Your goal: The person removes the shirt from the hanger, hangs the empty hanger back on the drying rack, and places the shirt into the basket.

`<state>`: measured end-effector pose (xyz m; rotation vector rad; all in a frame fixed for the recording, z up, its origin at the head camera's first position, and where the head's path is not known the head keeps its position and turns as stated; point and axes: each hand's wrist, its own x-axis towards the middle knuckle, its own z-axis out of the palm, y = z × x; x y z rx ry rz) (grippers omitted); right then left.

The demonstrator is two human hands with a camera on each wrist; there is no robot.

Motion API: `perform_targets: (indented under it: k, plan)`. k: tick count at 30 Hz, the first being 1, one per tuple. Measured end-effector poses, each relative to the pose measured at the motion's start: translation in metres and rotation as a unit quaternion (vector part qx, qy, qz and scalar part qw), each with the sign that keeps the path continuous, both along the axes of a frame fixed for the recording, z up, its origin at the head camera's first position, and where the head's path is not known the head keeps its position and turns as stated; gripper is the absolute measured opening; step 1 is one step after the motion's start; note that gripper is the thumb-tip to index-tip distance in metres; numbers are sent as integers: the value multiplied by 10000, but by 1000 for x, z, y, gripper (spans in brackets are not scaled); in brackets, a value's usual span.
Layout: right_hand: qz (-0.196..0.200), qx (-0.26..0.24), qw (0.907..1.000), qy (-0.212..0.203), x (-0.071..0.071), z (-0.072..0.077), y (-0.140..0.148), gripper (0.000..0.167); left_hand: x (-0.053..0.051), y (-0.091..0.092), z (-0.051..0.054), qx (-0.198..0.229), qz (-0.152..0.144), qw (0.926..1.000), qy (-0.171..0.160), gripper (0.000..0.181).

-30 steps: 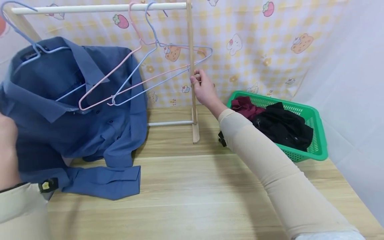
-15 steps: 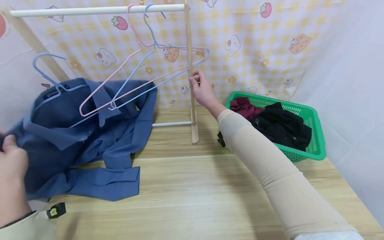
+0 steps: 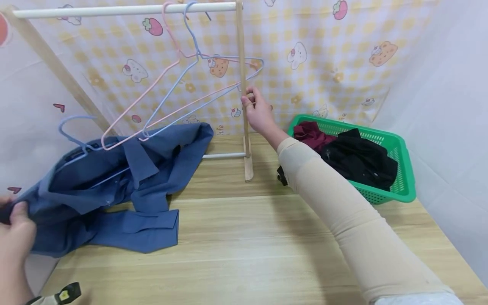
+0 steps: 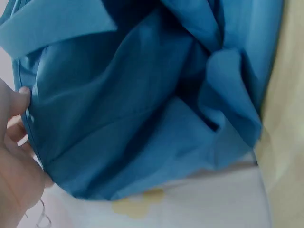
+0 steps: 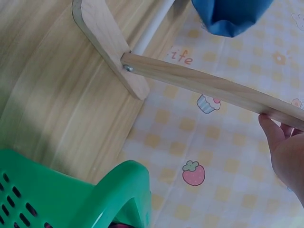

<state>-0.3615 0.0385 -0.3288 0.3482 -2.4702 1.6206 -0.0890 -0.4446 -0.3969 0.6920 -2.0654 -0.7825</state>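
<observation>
A blue collared shirt point(image 3: 152, 169) lies slumped at the left of the table, partly under the rack, with a blue hanger point(image 3: 74, 137) in its neck. The hanger's hook stands free of the rack's top bar. At the far left my left hand point(image 3: 17, 237) pinches the shirt's edge between thumb and fingers; the left wrist view shows this hand point(image 4: 19, 156) on the cloth's border. My right hand point(image 3: 259, 112) holds the right wooden post point(image 3: 242, 63) of the clothes rack, with the thumb point(image 5: 270, 126) against the wood. Some right fingers are hidden.
A pink hanger point(image 3: 141, 98) and another blue hanger point(image 3: 171, 91) hang from the rack's white top bar point(image 3: 114, 10). At right stands a green basket point(image 3: 408, 169) holding black point(image 3: 358, 161) and dark red clothes point(image 3: 310, 134). A checked curtain point(image 3: 324, 51) covers the back.
My left hand has moved down, and the shirt with its hanger has dropped from near the top bar and crumpled toward the table. The right hand has stayed at the post.
</observation>
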Motion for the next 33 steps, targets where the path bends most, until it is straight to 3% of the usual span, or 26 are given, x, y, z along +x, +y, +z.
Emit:
perform_targets:
  k: [3, 7, 9, 11, 13, 17, 20, 23, 26, 31, 33]
  plan:
    - [-26, -1, 10000, 35, -1, 1, 0, 28, 6, -3, -7, -194, -122, 9997, -71, 25]
    - [-18, -47, 9999, 106, -2, 2, -1, 28, 14, -6, -15, -449, -609, 9967, 307, 22]
    - [-21, -81, 9999, 123, -2, 2, -1, 28, 16, -7, -17, -791, -995, 9904, 548, 26]
    - [27, -178, 9998, 25, -2, 2, 1, 30, 19, -6, -16, -1162, -1389, 9811, 689, 9]
    - [26, -201, 9995, -228, 0, -1, 3, 36, 21, -2, -14, -1529, -1688, 9711, 709, 8]
    - [34, 59, 9948, -1014, 24, -21, 1, 57, 27, 10, -6, -1799, -1943, 9622, 637, 8]
    - [311, 997, 9867, -1242, 59, -49, -3, 68, 29, 19, 1, -1856, -2101, 9572, 721, 5]
    - [893, 2054, 9718, -742, 95, -73, -6, 72, 27, 26, 11, -1944, -2417, 9459, 957, 29]
    - [1461, 2686, 9519, 195, 124, -83, -6, 71, 22, 35, 25, -1963, -2781, 9314, 1291, 50]
    - [2004, 2977, 9192, 1622, 159, -79, -1, 38, 21, 60, 44, -1940, -2999, 9231, 1423, 46]
    - [2006, 2783, 9218, 1804, 170, -73, 6, 22, 21, 72, 51, -2028, -3011, 9231, 1268, 54]
